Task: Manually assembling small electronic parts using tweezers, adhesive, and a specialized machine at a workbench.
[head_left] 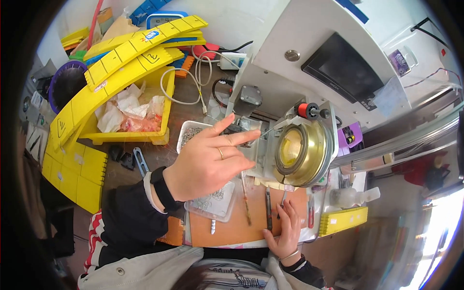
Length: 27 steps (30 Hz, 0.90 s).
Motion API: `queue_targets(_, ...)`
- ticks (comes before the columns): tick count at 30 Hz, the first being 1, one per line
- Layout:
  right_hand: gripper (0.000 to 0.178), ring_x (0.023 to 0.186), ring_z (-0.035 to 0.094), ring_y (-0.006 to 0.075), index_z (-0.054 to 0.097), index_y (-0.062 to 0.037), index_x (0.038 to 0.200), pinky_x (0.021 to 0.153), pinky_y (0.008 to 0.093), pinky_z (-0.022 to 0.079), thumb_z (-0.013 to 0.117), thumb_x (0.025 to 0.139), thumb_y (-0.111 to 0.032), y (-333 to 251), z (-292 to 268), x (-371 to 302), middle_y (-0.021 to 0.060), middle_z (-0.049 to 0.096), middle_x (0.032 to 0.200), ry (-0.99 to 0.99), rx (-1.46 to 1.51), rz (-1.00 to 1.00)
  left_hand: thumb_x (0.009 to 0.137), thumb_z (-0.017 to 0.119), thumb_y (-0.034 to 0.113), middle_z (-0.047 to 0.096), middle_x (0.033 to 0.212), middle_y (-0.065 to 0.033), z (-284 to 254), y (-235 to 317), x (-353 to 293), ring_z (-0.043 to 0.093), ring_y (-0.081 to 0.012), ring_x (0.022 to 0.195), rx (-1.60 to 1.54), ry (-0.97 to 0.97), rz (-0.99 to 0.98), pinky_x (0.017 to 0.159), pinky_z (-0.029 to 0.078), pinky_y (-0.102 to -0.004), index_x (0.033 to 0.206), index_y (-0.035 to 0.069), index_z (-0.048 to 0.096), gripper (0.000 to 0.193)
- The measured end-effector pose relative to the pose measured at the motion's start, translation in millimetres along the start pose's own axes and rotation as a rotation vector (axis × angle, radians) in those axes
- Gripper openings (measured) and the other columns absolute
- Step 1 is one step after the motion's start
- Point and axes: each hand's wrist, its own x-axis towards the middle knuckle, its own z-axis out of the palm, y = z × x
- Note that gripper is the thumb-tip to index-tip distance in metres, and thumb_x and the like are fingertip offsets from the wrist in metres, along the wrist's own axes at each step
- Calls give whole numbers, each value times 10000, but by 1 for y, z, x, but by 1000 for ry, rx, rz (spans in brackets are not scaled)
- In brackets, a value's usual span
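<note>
Left hand up at the machine, right hand parked on the board.

L hand (205, 164) is raised w/ fingers spread loose, not clamped on anything; index + thumb tips reach to the small metal part (240, 126) on the machine (309, 29), just left of the brass drum (302, 153). Can't tell if the tips actually touch it. Ring on one finger, black watch strap at the wrist. R hand (286, 231) lies flat on the orange board (227, 227), fingers relaxed, nothing gripped, fingertips right next to a thin dark tool (268, 208). A brown rod (245, 203) lies on the board near it. Clear tray (217, 203) of tiny metal bits sits under the L palm. Yellow bin (145, 137) w/ crumpled paper is off to the left, white cable (186, 84) behind it.
</note>
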Motion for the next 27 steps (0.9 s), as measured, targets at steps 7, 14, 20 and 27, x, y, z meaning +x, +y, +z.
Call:
queue_targets(7, 695, 1306, 455, 435, 568, -31, 1298, 1034, 502, 376, 801, 689, -273, 3, 2, 1, 225, 523, 1350, 37, 28, -3, 728, 772, 16, 695, 806, -19, -1, -1, 0, 649, -259, 1159, 30, -18, -13, 1142, 323, -536, 870, 103, 724, 174)
queue_targets(14, 679, 1294, 461, 435, 581, -26, 1271, 1044, 511, 368, 801, 688, -295, 5, -2, 3, 215, 531, 1337, -13, -7, 42, 695, 728, 22, 706, 841, 3, 2, -2, -2, 649, -249, 1163, 18, -21, -37, 1157, 308, -521, 864, 127, 730, 199)
queue_targets(20, 634, 1249, 498, 412, 617, -33, 1227, 1029, 506, 386, 806, 681, -295, 4, 1, 0, 189, 563, 1285, 43, 10, 35, 695, 731, 21, 705, 839, 23, 2, 1, -1, 653, -234, 1155, 43, -38, -63, 1165, 301, -510, 855, 135, 733, 197)
queue_targets(27, 560, 1160, 550, 380, 665, -59, 1160, 982, 495, 424, 808, 667, -284, 7, 7, -5, 154, 598, 1194, 111, 8, -5, 695, 760, 15, 702, 820, 35, 6, -2, -3, 656, -225, 1147, 108, -32, -55, 1168, 294, -503, 849, 144, 732, 203)
